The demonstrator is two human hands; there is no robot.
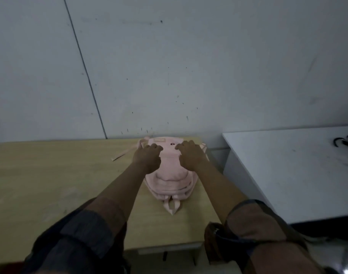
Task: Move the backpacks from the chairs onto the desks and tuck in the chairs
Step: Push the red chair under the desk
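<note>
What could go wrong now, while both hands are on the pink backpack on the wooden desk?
1. The pink backpack lies close to the right edge of the wooden desk, beside the gap to the white desk; a sideways push could tip it off.
2. Its top loop points toward the person and a loose strap trails left; either may snag the left hand or right hand on withdrawal.

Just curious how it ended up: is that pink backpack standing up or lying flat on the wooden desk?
Lying flat. The pink backpack spreads along the wooden desk, its top loop toward the camera, with both hands on its far end.
</note>
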